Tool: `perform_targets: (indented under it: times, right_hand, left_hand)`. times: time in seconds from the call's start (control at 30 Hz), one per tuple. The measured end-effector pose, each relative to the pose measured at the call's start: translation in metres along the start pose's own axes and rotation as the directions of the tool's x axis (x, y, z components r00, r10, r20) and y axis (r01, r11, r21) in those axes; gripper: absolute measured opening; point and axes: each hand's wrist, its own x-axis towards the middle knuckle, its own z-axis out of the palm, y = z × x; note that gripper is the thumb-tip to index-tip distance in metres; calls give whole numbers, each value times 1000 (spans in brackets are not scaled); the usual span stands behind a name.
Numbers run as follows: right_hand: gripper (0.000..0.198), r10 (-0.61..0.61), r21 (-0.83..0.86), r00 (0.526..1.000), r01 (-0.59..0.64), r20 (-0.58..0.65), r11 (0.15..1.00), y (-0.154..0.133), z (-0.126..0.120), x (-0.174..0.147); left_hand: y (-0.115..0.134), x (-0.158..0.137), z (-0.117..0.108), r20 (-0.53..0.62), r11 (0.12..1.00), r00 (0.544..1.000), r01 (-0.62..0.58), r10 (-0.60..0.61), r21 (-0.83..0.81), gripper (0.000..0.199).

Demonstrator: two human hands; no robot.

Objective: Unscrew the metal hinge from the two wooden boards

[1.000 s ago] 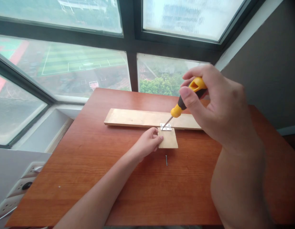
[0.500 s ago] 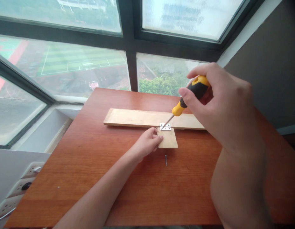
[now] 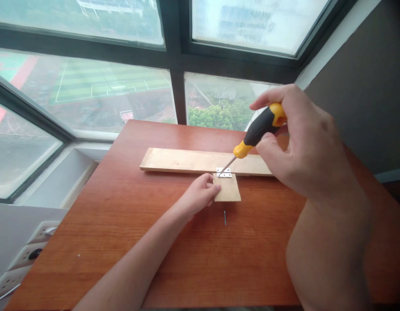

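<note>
1. Gripping the yellow and black screwdriver [image 3: 256, 131] by its handle, the right hand [image 3: 300, 147] is staying raised above the long board [image 3: 183, 160], fingers and thumb clamped around the handle.
2. The screwdriver is slanting down and to the left, its metal tip sitting on the small silver hinge [image 3: 224, 172] at the near edge of the long board.
3. The hinge is bridging the long board and the small wooden block [image 3: 228, 188], which is lying just in front of the long board and touching it.
4. The left hand [image 3: 200, 194] is resting on the table [image 3: 122, 224] in front of the long board, fingers curled together and pressing against the left edge of the small wooden block.
5. A loose screw [image 3: 225, 218] is lying on the table in front of the long board, just beyond the small wooden block and apart from it.
</note>
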Motion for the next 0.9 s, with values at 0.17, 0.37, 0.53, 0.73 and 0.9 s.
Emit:
perform_targets:
  times: [0.17, 0.37, 0.53, 0.73, 0.9]
  right_hand:
    - [26, 65, -35, 997, -67, -38, 997, 0, 2, 0]
    - [37, 6, -29, 999, -7, -37, 1000, 1, -1, 0]
    - [24, 9, -21, 999, -10, -39, 1000, 2, -1, 0]
    - [17, 26, -78, 995, -34, -97, 996, 5, 3, 1]
    - [40, -18, 0, 1000, 18, 20, 1000, 3, -4, -1]
  left_hand:
    - [2, -1, 0, 2, 1000, 1000, 5, -5, 7, 18]
    - [1, -1, 0, -1, 1000, 1000, 0, 0, 21, 19]
    - [2, -2, 0, -2, 999, 1000, 3, -3, 32, 19]
    - [1, -1, 0, -9, 999, 1000, -4, 4, 36, 20]
    - [0, -1, 0, -4, 1000, 1000, -5, 5, 18, 20]
